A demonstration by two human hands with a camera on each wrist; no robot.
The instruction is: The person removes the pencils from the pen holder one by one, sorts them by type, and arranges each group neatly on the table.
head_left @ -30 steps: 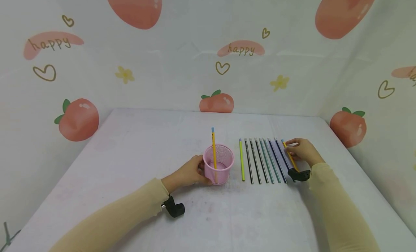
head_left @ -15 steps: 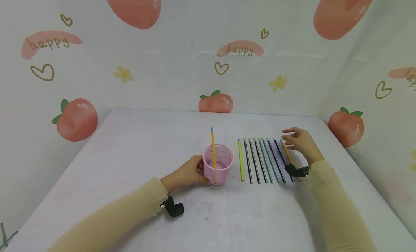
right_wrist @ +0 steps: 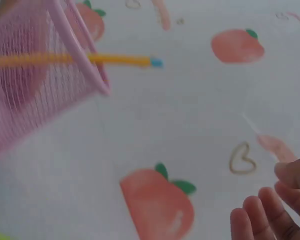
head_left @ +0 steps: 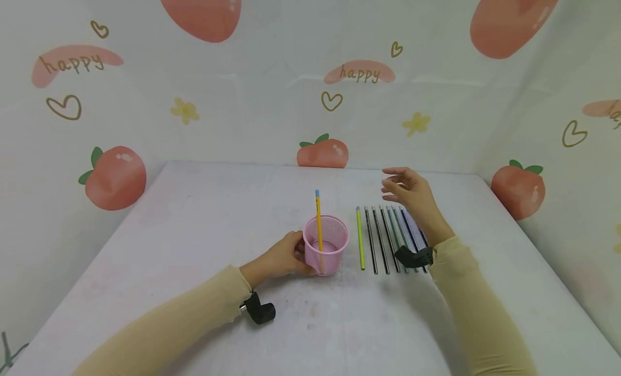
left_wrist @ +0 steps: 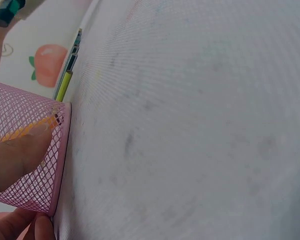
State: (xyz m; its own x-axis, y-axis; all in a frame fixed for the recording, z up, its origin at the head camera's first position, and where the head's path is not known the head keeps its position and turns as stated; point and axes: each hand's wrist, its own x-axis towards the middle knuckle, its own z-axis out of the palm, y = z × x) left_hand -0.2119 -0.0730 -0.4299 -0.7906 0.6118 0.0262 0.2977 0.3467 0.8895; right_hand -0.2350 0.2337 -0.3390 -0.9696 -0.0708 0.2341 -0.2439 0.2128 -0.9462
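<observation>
Pink mesh cup, upright on the white table, near its middle. One yellow pencil with a blue tip stands inside it, leaning against the rim and rising above it.

Left hand: fingers curled round the left side of the cup, thumb toward the rim, holding it on the tabletop. The left wrist view shows a fingertip pressed against the mesh wall from outside.

Right hand: raised above the far ends of the row of pencils, holding nothing. Fingers are loosely spread and slightly bent, pointing left toward the cup. The right wrist view shows the fingertips apart from one another, with nothing between them.

Row of pencils: lying side by side on the table just right of the cup, parallel, running away from the person. Leftmost is a yellow-green pencil; the rest are dark and teal. The right part of the row is partly hidden by the right wrist.

Backdrop: pale cloth printed with peaches, hearts and the word "happy", behind and beside the table.
</observation>
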